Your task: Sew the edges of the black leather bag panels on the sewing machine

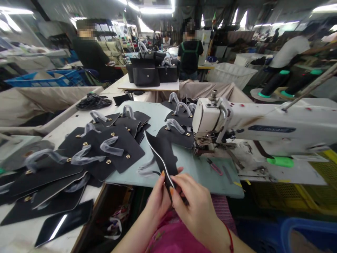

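Both hands hold one black bag panel point(166, 154) with a pale edge, tilted upright over the near side of the table. My left hand point(160, 198) grips its lower left side, thumb against the pale edge. On the right side, my right hand point(193, 200) pinches the same edge near the bottom; some fingers are hidden behind the panel. A plastic-wrapped handle point(146, 168) shows just left of the panel. More black panels point(119, 146) with wrapped handles and gold-coloured fittings lie to the left, and another group point(175, 135) lies beyond, beside the sewing machine point(250, 123).
Pink-handled snips point(215, 167) lie below the machine head. A dark phone point(64, 223) rests at the table's near left. Finished-looking black bags point(146, 75) stand on a board at the back. Co-workers point(191, 49) are beyond. A blue bin point(310, 225) is at lower right.
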Demonstrator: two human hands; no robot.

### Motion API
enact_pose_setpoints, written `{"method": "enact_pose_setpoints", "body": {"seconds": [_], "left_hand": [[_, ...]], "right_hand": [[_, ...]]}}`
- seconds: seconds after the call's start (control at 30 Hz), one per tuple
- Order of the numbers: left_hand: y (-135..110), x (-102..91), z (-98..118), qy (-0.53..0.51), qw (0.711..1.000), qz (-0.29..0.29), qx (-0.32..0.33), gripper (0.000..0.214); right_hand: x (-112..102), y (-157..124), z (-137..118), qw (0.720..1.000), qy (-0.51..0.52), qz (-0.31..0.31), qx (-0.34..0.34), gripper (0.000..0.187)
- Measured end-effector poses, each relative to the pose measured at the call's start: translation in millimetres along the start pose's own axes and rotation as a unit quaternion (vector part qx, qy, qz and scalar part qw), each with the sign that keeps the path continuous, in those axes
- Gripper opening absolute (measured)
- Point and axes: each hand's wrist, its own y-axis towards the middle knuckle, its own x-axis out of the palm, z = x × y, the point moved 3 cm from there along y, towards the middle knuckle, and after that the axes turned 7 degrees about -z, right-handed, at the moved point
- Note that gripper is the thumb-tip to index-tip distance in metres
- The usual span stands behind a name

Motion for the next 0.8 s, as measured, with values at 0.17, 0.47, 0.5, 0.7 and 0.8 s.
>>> {"method": "enact_pose_setpoints", "body": {"seconds": [0.17, 0.47, 0.5, 0.7, 0.8], "left_hand": [[24, -0.9, 10, -0.056, 0.997, 0.057, -0.018, 0.052], [89, 8.4, 2, 0.098, 0.991, 0.089, -0.026, 0.049], [98, 9.1, 1, 0.103, 0.991, 0.086, -0.026, 0.049], [141, 14.1, 5, 0.157, 0.985, 0.064, -0.041, 0.053], [157, 17.2, 10, 0.199, 0.977, 0.053, -0.064, 0.053]], "right_hand": [[-12, -7, 60, 0.975, 0.135, -0.055, 0.167, 0.041], [17, -9, 158, 0.88, 0.373, 0.042, 0.291, 0.05], [17, -6, 164, 0.869, 0.39, 0.045, 0.301, 0.05], [12, 10, 192, 0.844, 0.432, 0.068, 0.311, 0.049], [11, 16, 201, 0.841, 0.432, 0.089, 0.312, 0.049]]}}
